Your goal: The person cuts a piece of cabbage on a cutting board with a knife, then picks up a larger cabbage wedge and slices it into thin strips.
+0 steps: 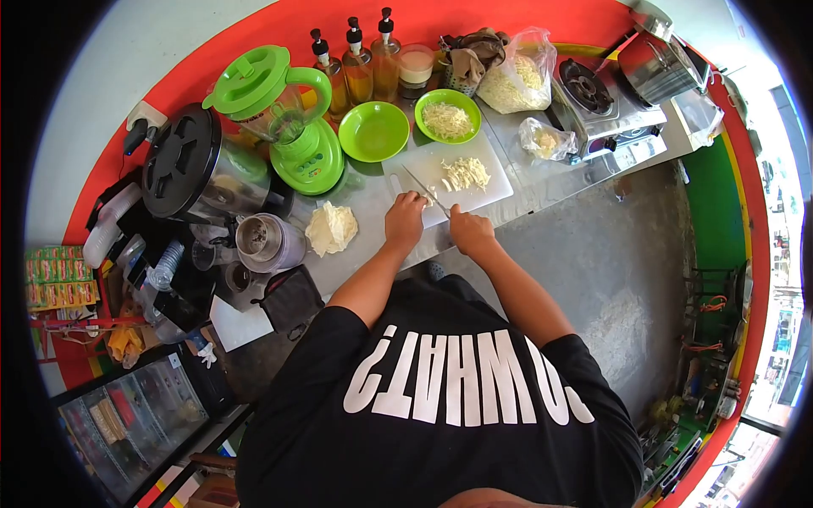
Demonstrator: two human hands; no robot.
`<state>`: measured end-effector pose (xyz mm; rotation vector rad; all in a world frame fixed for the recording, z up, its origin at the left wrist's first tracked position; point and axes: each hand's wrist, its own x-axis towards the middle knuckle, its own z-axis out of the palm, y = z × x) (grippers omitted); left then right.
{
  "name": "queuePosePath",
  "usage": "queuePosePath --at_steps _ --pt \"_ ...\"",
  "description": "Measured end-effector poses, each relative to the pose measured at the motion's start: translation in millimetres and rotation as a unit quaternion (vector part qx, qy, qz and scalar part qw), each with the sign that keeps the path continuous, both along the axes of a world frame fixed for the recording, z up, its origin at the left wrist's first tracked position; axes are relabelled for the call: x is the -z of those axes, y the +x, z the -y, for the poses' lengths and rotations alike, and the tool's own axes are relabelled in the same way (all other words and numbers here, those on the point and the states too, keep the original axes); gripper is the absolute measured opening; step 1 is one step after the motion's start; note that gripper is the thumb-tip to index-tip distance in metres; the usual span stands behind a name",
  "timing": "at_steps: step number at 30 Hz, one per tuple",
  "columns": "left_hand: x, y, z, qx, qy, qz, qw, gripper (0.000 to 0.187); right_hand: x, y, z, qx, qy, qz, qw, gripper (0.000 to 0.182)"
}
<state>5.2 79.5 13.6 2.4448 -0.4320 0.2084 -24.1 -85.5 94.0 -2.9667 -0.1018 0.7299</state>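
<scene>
My right hand (470, 230) is closed round the handle of a knife (422, 184), whose blade points away to the upper left over a white cutting board (495, 188). At the board's near left edge, my left hand (405, 218) has its fingers curled beside the blade, on a small pale piece that they mostly hide. Chopped pale vegetable (465, 173) lies in a heap on the board, right of the blade. Behind the board, a green bowl (447, 116) holds pale shreds. Another green bowl (373, 132) to its left has nothing visible in it.
A cabbage piece (331, 229) lies left of my left hand. Further left are a green blender (306, 157) and a metal-topped container (261, 243). Pump bottles (357, 63) line the back. A bag of shreds (517, 78) and a gas stove (605, 106) stand to the right.
</scene>
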Motion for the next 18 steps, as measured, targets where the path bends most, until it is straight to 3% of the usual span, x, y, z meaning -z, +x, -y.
queuePosePath --at_steps 8,10,18 --pt "3 4 0 0.030 0.046 -0.029 0.998 0.031 4 -11 21 0.003 -0.007 0.010 1.000 0.023" --pt "-3 2 6 0.001 0.043 -0.045 0.998 0.030 4 -9 23 0.050 0.020 0.028 0.998 0.024" --pt "1 11 35 -0.114 0.006 -0.064 0.991 0.015 0 -10 35 0.008 0.040 0.004 0.999 0.019"
